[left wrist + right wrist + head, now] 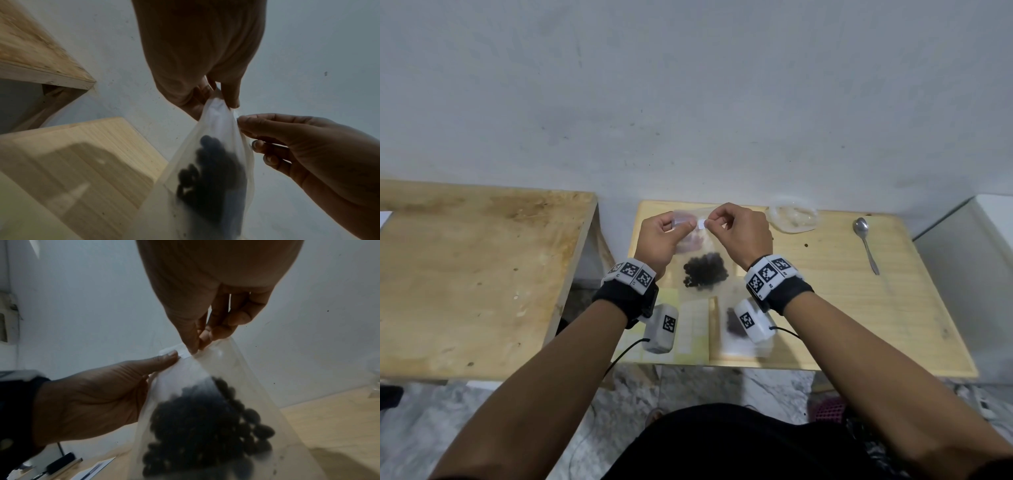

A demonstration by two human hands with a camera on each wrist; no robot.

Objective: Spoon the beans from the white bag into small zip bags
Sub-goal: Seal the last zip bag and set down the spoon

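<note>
Head view: left hand (pixel 666 236) pinches left part of zip bag (pixel 700 240) top edge; right hand (pixel 743 233) pinches right part. Bag hangs above table (pixel 914 308), dark beans (pixel 705 270) low inside. Film thin, soft, probably slippery; bag light. Best hold: stiff zip strip. Spoon (pixel 864 243) far right.

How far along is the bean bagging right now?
Done: one small zip bag holds dark beans; the spoon lies aside. In hand: left hand and right hand pinch its top edge, seemingly sealing it. Left: any further bags.
</note>
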